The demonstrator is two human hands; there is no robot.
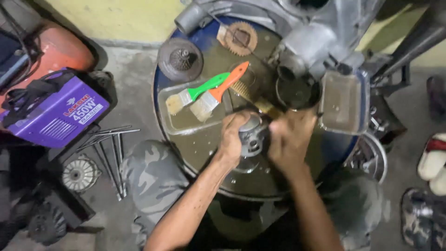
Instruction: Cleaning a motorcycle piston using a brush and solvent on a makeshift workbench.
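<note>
A grey metal cylinder part (253,135) is gripped by the left hand (233,135) over the blue drum top (160,76); the right hand (289,139), closed, apparently holds a brush (251,96) beside 2 paintbrushes (204,93).

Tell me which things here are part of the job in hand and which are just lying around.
In hand:
left hand gripping the grey metal part
right hand holding the yellow-bristled brush against it
shallow tray of liquid on the drum top

Lying about:
green-handled paintbrush
orange-handled paintbrush
rusty gear
purple machine
thin metal rods
sandals
</note>
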